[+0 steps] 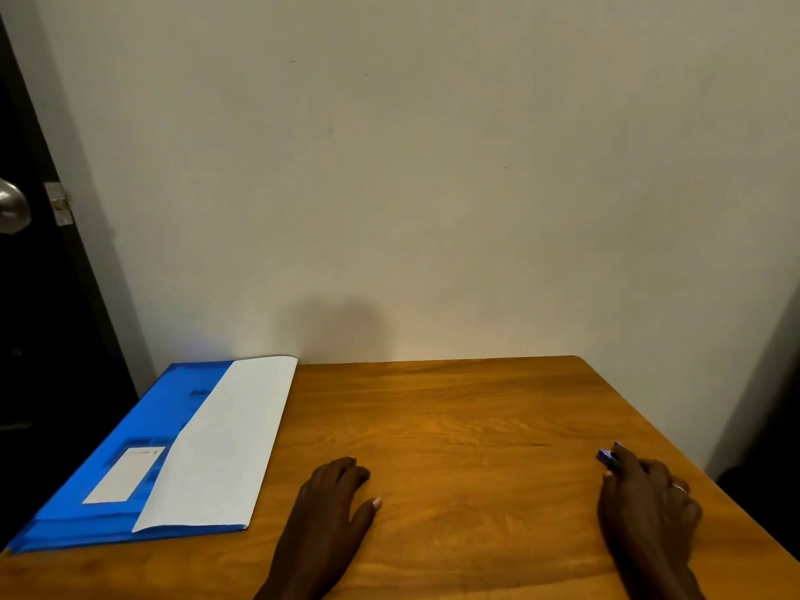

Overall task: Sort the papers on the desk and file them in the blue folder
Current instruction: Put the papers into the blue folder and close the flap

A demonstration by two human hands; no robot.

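The blue folder (108, 461) lies shut at the desk's left side, with a white label on its cover. A white sheet of paper (225, 443) lies lengthwise on the folder's right half. My left hand (333, 500) rests palm down on the desk just right of the folder, fingers loosely bent, holding nothing. My right hand (645, 495) lies palm down near the desk's right edge. Its index fingertip touches a small blue object (604, 456); the thumb stays apart from it. What the small object is cannot be made out.
The wooden desk (454, 426) stands against a pale wall. A dark door with a metal knob (13, 205) is at the far left. The desk's right edge runs diagonally beside my right hand.
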